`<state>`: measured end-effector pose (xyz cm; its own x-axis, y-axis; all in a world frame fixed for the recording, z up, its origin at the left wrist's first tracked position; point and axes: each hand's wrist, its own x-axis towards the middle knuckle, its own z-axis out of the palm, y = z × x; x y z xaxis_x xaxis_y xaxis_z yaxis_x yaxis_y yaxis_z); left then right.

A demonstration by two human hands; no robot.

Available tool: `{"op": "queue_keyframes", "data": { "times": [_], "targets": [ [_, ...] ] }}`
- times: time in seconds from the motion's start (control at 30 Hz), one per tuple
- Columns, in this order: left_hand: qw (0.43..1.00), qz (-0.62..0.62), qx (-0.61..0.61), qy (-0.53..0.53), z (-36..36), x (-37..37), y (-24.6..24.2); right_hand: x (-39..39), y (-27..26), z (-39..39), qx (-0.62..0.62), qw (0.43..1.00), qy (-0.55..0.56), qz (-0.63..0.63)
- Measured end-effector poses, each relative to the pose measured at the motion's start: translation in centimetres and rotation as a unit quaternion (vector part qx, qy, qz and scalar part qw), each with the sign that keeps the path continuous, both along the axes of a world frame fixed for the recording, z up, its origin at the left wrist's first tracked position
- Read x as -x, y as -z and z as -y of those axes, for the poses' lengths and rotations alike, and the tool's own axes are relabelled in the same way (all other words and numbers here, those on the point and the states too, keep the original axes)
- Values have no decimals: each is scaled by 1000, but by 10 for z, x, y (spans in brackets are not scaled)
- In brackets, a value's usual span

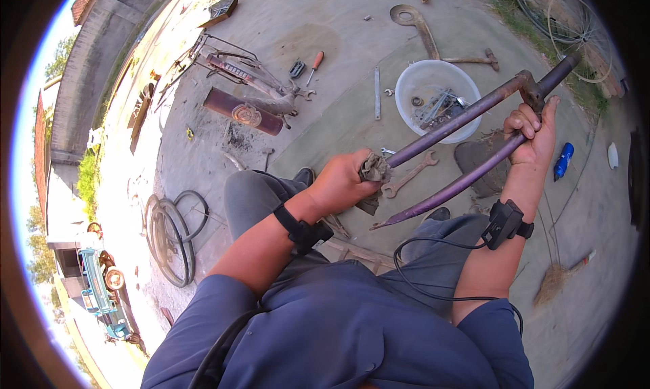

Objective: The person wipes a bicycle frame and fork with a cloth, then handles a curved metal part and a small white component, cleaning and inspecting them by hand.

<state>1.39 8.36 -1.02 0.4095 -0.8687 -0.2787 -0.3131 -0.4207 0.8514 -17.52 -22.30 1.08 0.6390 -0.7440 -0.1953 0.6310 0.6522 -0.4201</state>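
A purple bicycle fork (447, 127) with rusty, worn patches slants across the view, its steerer tube pointing to the upper right. My right hand (531, 130) grips it near the crown, around the top of the lower blade. Wrapped in a grey rag (375, 168), the end of the upper blade is in my left hand (345, 181). The lower blade's tip hangs free between my knees. Beneath the fork, on the ground, lie a large open-ended wrench (410, 174) and a translucent white basin (401, 102) holding loose metal parts.
A bicycle frame (259, 84), a pedal (297, 69), a screwdriver (316, 66) and a steel strip (377, 93) lie ahead. A hammer (469, 60) is beyond the basin. Tyres (189, 247) lie left; a blue bottle (563, 160) and a broom (553, 282) are right.
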Motion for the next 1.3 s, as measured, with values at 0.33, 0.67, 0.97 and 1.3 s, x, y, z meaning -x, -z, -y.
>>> {"op": "queue_keyframes", "data": {
  "times": [0.33, 0.67, 0.97, 1.3],
  "targets": [
    [950, -299, -44, 76, -18, -11, 4, 4, 13, 12, 28, 992, -105, 69],
    [964, 256, 72, -25, -15, 0, 27, 0, 15, 14, -1, 1000, -8, -17],
    [959, -277, -18, 51, -21, -23, 7, 6, 18, 20, -4, 997, -63, 38],
    [976, -215, -15, 19, -37, -24, 33, 8, 27, 28, 5, 994, -87, 71]
  ]
}}
